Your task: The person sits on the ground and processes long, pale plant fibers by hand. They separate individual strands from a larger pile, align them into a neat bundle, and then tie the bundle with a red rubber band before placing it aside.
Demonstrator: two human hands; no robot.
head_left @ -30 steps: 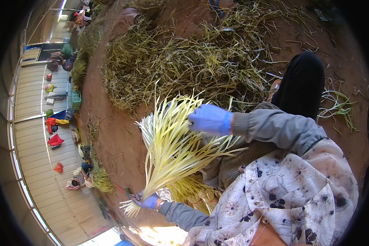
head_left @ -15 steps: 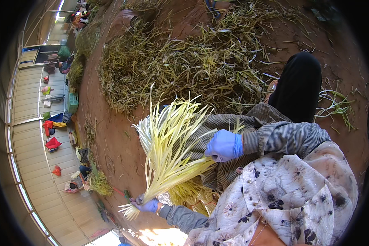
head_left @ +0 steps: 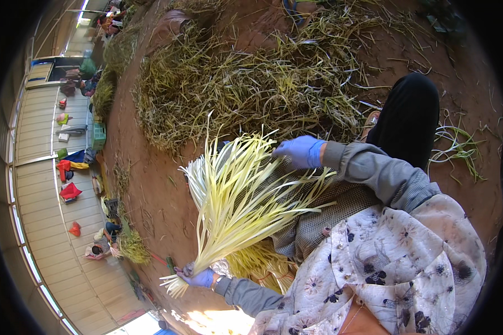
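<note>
A fanned bunch of yellow chives point(head_left: 246, 195), pale yellow leaves with white stem ends, spreads across my lap. Low on the left, my left hand point(head_left: 198, 277) in a blue-violet glove is closed round the stem ends. At the upper right of the fan, my gloved right hand point(head_left: 300, 152) has its fingers drawn together by the leaf tips. Whether a leaf is pinched there is hidden. Below the fan, more yellow chives point(head_left: 257, 261) lie in bundles beside my left forearm, with a red tie among them.
A wide heap of withered leaves point(head_left: 246, 89) covers the reddish soil ahead. Loose green-white leaves point(head_left: 455, 146) lie right of my knee point(head_left: 411, 111). Along the left wall are a green crate point(head_left: 99, 137), bags, clothes and another person point(head_left: 101, 244) beside a leaf pile point(head_left: 133, 248).
My right hand has let go of the leaves on the right side of the fan and moved up to the upper tips. Those freed leaves now spread rightward. My left hand keeps its hold.
</note>
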